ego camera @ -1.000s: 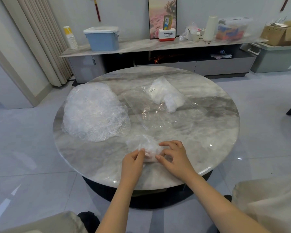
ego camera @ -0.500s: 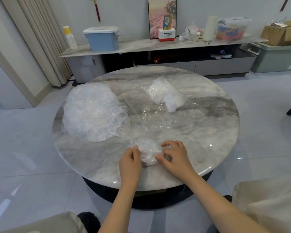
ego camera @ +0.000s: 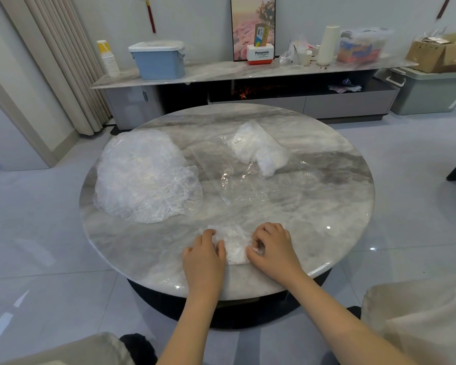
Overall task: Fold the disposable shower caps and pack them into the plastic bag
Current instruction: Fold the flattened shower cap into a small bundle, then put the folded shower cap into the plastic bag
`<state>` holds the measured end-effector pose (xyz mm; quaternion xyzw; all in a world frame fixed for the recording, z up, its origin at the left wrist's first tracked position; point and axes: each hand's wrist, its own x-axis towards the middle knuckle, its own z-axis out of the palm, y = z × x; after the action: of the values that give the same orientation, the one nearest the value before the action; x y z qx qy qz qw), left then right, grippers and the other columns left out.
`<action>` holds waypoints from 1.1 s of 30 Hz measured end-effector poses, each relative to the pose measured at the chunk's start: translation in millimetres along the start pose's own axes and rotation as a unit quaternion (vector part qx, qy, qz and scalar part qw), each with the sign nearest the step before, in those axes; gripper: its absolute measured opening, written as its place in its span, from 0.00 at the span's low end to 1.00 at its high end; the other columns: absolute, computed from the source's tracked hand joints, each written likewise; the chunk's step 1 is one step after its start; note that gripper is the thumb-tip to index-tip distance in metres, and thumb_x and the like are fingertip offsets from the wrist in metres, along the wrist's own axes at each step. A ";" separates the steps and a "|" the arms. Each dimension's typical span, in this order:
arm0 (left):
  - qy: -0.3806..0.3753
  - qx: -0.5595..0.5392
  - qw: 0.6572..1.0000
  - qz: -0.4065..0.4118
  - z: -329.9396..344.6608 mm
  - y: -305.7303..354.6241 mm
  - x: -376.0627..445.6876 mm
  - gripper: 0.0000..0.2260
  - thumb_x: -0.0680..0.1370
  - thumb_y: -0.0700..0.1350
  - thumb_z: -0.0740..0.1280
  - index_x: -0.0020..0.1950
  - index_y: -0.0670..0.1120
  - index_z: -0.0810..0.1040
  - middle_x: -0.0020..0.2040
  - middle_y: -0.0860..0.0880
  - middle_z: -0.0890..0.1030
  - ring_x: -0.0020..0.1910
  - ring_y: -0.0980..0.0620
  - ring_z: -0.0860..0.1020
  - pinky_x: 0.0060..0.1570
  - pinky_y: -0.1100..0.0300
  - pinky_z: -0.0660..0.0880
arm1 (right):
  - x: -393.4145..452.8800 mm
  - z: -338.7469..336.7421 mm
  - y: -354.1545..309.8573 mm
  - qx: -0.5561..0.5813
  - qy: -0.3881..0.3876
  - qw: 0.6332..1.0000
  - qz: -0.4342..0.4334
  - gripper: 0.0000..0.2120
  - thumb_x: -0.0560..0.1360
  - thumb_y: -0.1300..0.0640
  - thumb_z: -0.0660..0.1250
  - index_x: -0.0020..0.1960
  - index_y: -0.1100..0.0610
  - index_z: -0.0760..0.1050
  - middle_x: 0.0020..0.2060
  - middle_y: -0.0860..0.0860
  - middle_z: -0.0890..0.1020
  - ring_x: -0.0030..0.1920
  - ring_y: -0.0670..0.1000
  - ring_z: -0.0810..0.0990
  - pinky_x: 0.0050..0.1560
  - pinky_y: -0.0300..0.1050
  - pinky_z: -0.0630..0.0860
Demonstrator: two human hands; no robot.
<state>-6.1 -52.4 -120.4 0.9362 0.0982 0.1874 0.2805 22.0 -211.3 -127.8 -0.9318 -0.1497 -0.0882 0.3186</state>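
A small folded clear shower cap (ego camera: 234, 245) lies near the front edge of the round marble table (ego camera: 313, 206). My left hand (ego camera: 204, 255) holds its left side with curled fingers. My right hand (ego camera: 273, 247) pinches its right edge between thumb and curled fingers. A big heap of loose clear shower caps (ego camera: 145, 177) sits at the table's left. A flat clear plastic bag (ego camera: 242, 177) lies in the middle. A second bag with white folded caps (ego camera: 261, 150) rests on its far end.
Beyond the table stands a low marble-topped cabinet (ego camera: 221, 72) with a blue bin (ego camera: 158, 60), paper cups and boxes. A grey crate (ego camera: 432, 90) stands at the far right. Cushioned seats (ego camera: 419, 320) flank my arms at the bottom.
Both hands have drawn closer around the small cap, which is now pressed into a tighter, narrower bundle. My left hand's fingers have curled onto its left side.
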 end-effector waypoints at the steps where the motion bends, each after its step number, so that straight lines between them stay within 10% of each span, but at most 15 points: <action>1: -0.007 0.016 1.000 0.000 -0.1 0.3 -0.5 0.12 0.78 0.46 0.66 0.61 0.45 0.76 0.45 0.49 0.80 0.41 0.50 0.78 0.47 0.58 0.66 | 0.0 -0.3 -0.2 0.002 0.002 1.000 0.003 0.07 0.68 0.48 0.63 0.38 0.51 0.68 0.41 0.43 0.72 0.48 0.46 0.67 0.52 0.32 0.58; 10: 0.092 0.033 0.992 0.076 3.4 -4.2 -0.4 0.24 0.63 0.35 0.77 0.58 0.42 0.78 0.51 0.41 0.76 0.49 0.45 0.73 0.47 0.50 0.73 | -3.9 -2.1 -3.3 0.029 0.034 0.999 -0.025 0.15 0.67 0.60 0.62 0.52 0.47 0.73 0.54 0.44 0.67 0.54 0.45 0.65 0.56 0.35 0.60; 15: 0.125 0.034 0.975 0.181 9.8 -7.9 -1.3 0.18 0.59 0.29 0.74 0.43 0.46 0.82 0.45 0.48 0.79 0.48 0.51 0.69 0.53 0.57 0.61 | -3.5 -4.1 -3.2 0.012 0.009 0.999 -0.029 0.13 0.71 0.59 0.58 0.46 0.50 0.80 0.58 0.48 0.72 0.59 0.49 0.67 0.60 0.42 0.58; 18: 0.105 0.018 0.972 0.210 7.1 -11.7 -3.6 0.06 0.68 0.41 0.66 0.40 0.49 0.82 0.42 0.54 0.79 0.47 0.55 0.73 0.56 0.58 0.58 | -3.5 -5.0 -5.8 0.013 -0.004 1.000 -0.016 0.21 0.70 0.45 0.52 0.50 0.50 0.80 0.58 0.44 0.71 0.61 0.46 0.64 0.61 0.39 0.55; 25: -0.040 -0.027 0.987 0.152 -1.5 -17.0 -0.2 0.19 0.69 0.66 0.59 0.49 0.56 0.79 0.49 0.61 0.74 0.52 0.65 0.68 0.61 0.70 0.46 | -3.6 -5.3 -4.9 -0.016 -0.027 0.998 -0.047 0.25 0.66 0.35 0.57 0.57 0.45 0.77 0.57 0.37 0.66 0.59 0.38 0.58 0.62 0.31 0.50; 33: -0.077 -0.068 0.989 0.106 -8.0 -16.5 4.0 0.07 0.74 0.54 0.63 0.45 0.55 0.78 0.45 0.60 0.76 0.50 0.58 0.73 0.56 0.63 0.55 | -3.0 0.9 0.0 0.028 0.075 0.996 -0.050 0.16 0.73 0.48 0.57 0.36 0.56 0.77 0.49 0.42 0.79 0.55 0.43 0.66 0.56 0.42 0.61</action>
<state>-7.0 -33.8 -122.3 0.9319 -0.0363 0.1495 0.3285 19.3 -211.5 -129.3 -0.9047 -0.1739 -0.1692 0.3503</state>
